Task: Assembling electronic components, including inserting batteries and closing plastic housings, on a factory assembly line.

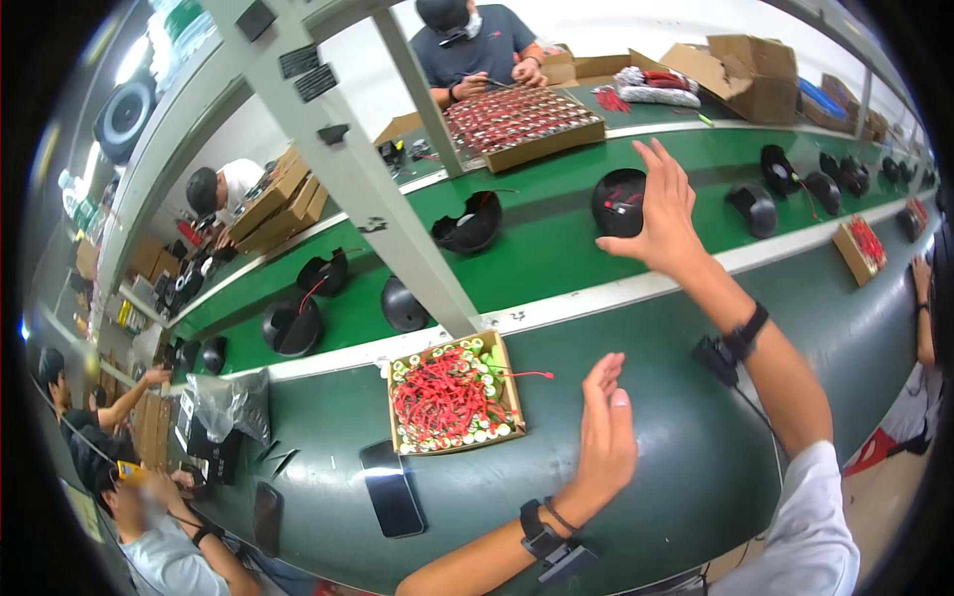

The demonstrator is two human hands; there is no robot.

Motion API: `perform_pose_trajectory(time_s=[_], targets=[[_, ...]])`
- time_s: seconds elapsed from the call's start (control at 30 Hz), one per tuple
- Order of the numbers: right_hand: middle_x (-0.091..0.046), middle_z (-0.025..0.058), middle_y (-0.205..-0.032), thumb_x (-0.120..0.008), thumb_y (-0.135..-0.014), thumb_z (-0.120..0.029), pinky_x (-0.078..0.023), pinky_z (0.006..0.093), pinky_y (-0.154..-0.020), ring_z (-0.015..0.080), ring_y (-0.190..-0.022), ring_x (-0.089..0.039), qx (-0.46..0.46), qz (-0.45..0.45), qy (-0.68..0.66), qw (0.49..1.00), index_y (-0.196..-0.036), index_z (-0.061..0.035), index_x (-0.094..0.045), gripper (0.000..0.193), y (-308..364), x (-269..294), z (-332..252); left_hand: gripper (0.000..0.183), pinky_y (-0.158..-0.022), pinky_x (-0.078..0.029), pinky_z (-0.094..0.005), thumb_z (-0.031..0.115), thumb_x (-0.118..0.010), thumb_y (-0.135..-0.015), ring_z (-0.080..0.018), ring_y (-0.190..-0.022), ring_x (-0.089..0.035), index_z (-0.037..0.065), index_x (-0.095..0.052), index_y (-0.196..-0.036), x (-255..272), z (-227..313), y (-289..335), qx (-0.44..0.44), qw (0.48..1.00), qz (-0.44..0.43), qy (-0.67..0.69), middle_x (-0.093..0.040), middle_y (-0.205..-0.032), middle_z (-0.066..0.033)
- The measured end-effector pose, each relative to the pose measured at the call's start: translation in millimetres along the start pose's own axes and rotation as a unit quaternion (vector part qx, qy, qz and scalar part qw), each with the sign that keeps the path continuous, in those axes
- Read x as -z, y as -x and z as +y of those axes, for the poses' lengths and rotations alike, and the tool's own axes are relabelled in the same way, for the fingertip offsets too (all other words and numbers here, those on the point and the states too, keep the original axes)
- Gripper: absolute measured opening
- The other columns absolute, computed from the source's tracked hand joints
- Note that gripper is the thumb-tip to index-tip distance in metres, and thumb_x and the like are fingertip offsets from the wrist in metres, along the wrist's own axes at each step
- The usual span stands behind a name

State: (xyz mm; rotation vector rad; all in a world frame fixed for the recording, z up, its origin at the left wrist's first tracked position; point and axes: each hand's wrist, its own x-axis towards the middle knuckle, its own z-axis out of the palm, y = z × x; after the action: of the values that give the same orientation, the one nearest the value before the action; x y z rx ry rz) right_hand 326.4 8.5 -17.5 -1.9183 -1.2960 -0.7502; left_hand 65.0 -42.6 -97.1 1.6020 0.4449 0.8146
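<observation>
My right hand (664, 221) reaches over the green conveyor belt (556, 260), its thumb and fingers spread around one side of a round black plastic shell (618, 202). Some red wire shows inside that shell. Whether the fingertips touch it, I cannot tell. My left hand (603, 429) hovers above the dark green worktable (686, 397), fingers stretched out and nothing in them. To its left stands a small cardboard box (460, 449) packed with white-green cylindrical cells and a tangle of red wires (447, 395). One red lead sticks out over the box's right side.
A grey metal post (383, 189) rises between table and belt. More black shells (291, 326) lie along the belt. A phone (392, 492) and a plastic bag (238, 402) rest on the table. Across the belt, a person (477, 50) works at a tray (547, 139); others sit at left and right.
</observation>
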Motion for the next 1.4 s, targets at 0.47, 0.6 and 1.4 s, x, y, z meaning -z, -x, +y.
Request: perform_pose_trajectory(time_s=[0.47, 0.6, 1.4], targets=[[-0.064, 0.0253, -0.132, -0.093, -0.079, -0.013, -0.056, 0.0499, -0.103, 0.0463, -0.115, -0.068, -0.103, -0.236, -0.191, 0.947, -0.118, -0.0042, -0.071, 0.046, -54, -157, -58, 0.044, -0.118, -0.041, -0.0435, 0.011, -0.038, -0.112, -0.0315, -0.136, -0.053, -0.005, -0.033, -0.153, -6, 3, 8, 0.001, 1.000, 0.009, 0.018, -0.050, -0.150, -0.0237], [-0.064, 0.0242, -0.130, -0.091, -0.081, -0.010, -0.057, 0.0507, -0.099, 0.0458, -0.111, -0.069, -0.085, -0.178, -0.186, 0.963, -0.116, -0.0048, -0.069, 0.042, -24, -99, -66, 0.045, -0.113, -0.045, -0.0419, 0.008, -0.043, -0.111, -0.0294, -0.133, -0.055, -0.003, -0.032, -0.153, -6, 0, 6, -0.008, 0.999, 0.010, 0.030, -0.049, -0.151, -0.0237], [-0.074, 0.0287, -0.117, -0.082, -0.090, -0.047, -0.057, 0.0565, -0.098, 0.0433, -0.113, -0.072, 0.095, -0.493, -0.047, 0.863, -0.105, 0.0009, -0.077, 0.050, 30, 59, -162, 0.088, -0.113, -0.047, -0.0443, 0.022, -0.090, -0.086, -0.0350, -0.134, -0.060, -0.005, -0.034, -0.148, -2, 6, 2, -0.112, 0.983, -0.086, -0.117, -0.058, -0.141, -0.0247]])
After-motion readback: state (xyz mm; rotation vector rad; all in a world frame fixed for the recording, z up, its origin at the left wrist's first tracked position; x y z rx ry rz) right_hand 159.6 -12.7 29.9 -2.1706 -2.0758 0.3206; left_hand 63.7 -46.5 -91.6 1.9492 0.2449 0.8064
